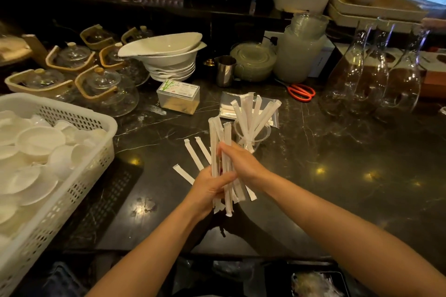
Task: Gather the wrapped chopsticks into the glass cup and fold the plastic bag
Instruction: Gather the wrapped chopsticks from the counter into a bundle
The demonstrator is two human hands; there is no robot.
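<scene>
Both forearms reach in from the near edge, and the left hand (209,188) has its grip clenched round the lower part of a bundle of wrapped chopsticks (223,149), held roughly upright above the dark marble surface (337,164), while the right hand (243,164) closes over the same bundle from the right side. Just beyond the hands the glass cup (259,136) holds several more wrapped chopsticks fanned upward, the plastic bag (229,105) lies flat right behind it, and three loose wrapped chopsticks (193,153) lie on the surface left of the hands, near a white basket (79,176) of small dishes
</scene>
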